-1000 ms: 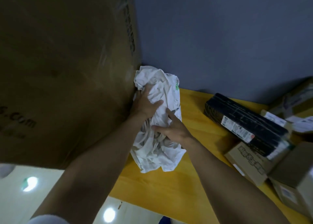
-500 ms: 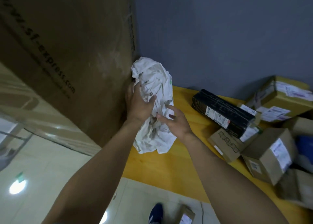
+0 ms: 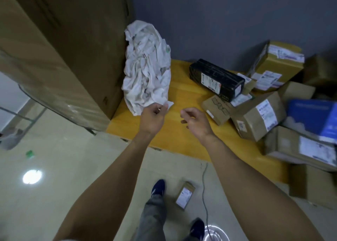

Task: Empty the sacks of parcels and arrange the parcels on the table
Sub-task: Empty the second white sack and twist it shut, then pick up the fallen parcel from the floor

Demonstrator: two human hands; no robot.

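Far left there's a big cardboard box butted up against the end of the yellow counter. The white sack is crumpled up and standing on the counter's back left corner, leaning on the side of that box.

My left hand is right at the sack's bottom corner with the fingers curled. A bit of white fabric pokes out by my fingertips, but honestly I can't tell if I'm pinching it or just touching it. My right hand hovers just beside the left one over bare counter, fingers loosely curled, nothing in it.

Down on the floor between my arms there's a small parcel near my shoes.

Further right the parcels pile up: a black parcel with a white label lies tilted on a flat brown parcel, then a labelled cardboard parcel touching that one, and a blue box at the far right edge.
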